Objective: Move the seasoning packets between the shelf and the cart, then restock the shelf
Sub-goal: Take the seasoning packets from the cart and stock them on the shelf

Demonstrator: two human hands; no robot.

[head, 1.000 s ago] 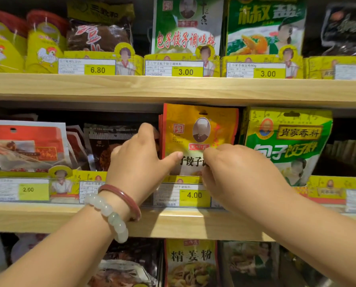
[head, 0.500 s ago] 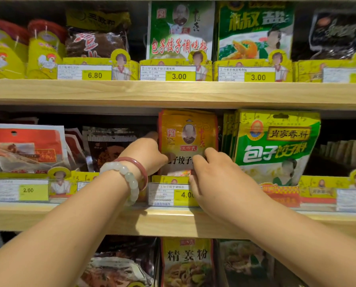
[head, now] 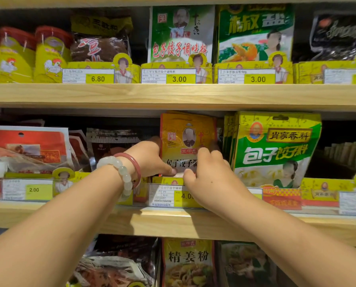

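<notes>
While upright (mid-shelf), orange packet [head: 186, 137] sits between both hands.

Three wooden shelves [head: 173, 96], two hands [head: 150, 160].

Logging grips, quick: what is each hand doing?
Left hand: grips the yellow packet.
Right hand: grips the same packet.

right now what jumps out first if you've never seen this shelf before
Both hands meet at the middle shelf: the left hand, with two bracelets on its wrist, and the right hand grip the yellow seasoning packet standing upright at the centre. Just right of it stands a big green and yellow packet. Yellow price tags line the shelf edges, such as the 6.80 tag on the upper shelf.
</notes>
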